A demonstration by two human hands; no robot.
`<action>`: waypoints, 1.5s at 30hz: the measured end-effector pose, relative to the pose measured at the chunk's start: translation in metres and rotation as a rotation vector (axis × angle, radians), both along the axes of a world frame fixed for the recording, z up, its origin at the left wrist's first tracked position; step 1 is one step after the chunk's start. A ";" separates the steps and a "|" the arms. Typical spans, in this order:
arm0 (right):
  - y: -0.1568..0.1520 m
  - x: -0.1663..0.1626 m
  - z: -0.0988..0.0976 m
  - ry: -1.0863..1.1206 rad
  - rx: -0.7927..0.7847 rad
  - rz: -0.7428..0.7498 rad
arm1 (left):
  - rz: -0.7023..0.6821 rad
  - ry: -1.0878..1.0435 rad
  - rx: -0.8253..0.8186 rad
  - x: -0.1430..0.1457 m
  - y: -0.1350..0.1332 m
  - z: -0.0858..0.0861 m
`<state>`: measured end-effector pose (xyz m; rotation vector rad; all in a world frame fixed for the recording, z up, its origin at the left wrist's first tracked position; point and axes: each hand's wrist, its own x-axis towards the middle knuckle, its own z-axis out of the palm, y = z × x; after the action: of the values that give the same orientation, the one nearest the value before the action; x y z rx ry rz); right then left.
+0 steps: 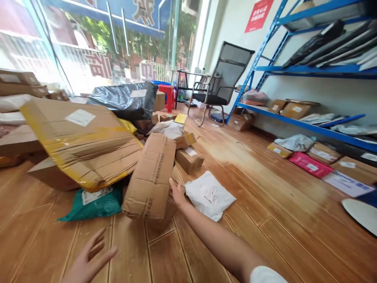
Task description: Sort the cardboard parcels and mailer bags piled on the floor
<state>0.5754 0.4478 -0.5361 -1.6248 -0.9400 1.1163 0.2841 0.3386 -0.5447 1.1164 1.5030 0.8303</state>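
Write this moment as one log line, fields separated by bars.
right hand: touching long cardboard box | left hand: open, empty | beside: white mailer

A long brown cardboard box is seen at the lower centre of the frame, tipped up on the wooden floor, its far end leaned back into the heap of parcels. Its skin is creased and dented, printed lettering is carried down one edge, and its right side is touched at the near end.
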 end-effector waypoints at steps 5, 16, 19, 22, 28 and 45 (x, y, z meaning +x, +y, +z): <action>0.016 -0.037 0.007 0.056 0.112 -0.035 | 0.135 -0.235 0.044 0.055 0.070 -0.015; -0.029 -0.010 -0.019 0.079 0.203 -0.069 | 0.292 -0.284 0.322 0.077 0.076 -0.036; -0.042 0.017 -0.015 0.011 0.163 -0.176 | 0.317 -0.060 0.394 0.100 0.063 -0.034; -0.058 0.058 -0.008 -0.037 0.108 -0.259 | 0.298 0.145 0.427 0.130 0.041 -0.027; -0.045 0.104 0.014 -0.142 0.086 -0.286 | 0.201 0.185 0.341 0.157 0.024 -0.021; -0.061 0.142 0.029 -1.117 -0.021 -0.272 | -0.376 0.269 0.034 0.203 0.014 -0.032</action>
<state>0.7173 0.3867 -0.5074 -2.3231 -1.3013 -0.0647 0.4874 0.3529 -0.5767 1.5246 1.4321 0.4604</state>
